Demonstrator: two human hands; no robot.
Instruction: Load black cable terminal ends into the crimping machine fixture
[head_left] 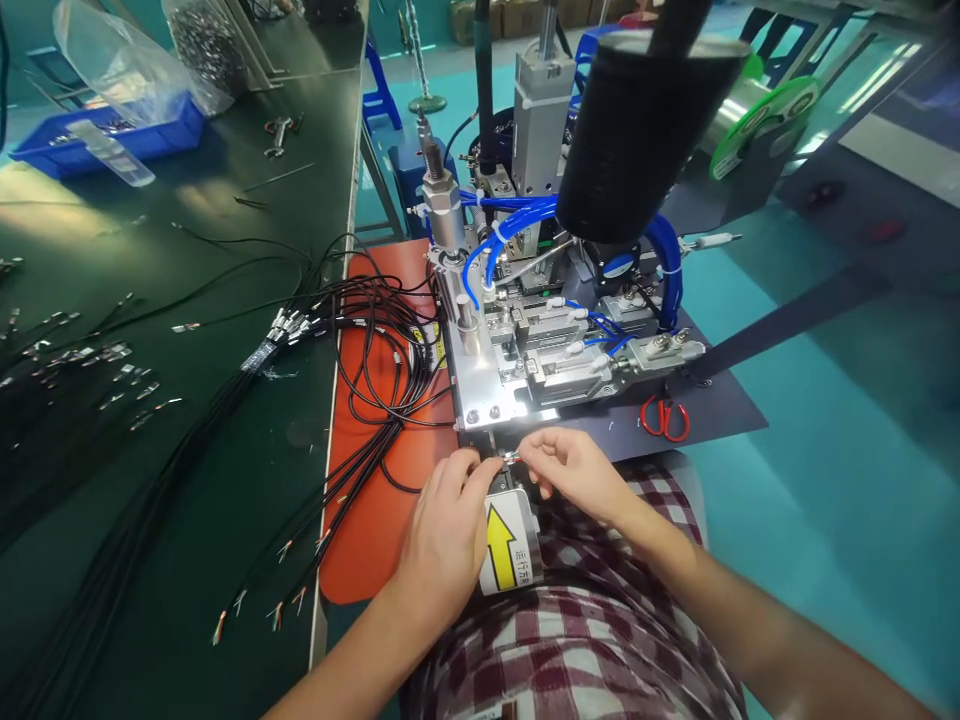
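My left hand (444, 535) rests at the front edge of a metal machine (525, 340), fingers closed in a pinch on a thin black cable. My right hand (566, 465) pinches the stripped coloured wire tips (511, 457) of that cable just in front of the machine's base plate. Below my hands a white box with a yellow arrow label (504, 548) pokes out. A bundle of black cables (315, 400) with stripped ends runs leftward over an orange mat (375, 520).
Red-handled scissors (664, 417) lie right of the machine. A big black cylinder (637, 130) hangs above it, with blue hoses (510, 225) below. On the dark bench (150, 250) sit loose metal connectors (90, 355), a blue tray (105, 135) and plastic bags.
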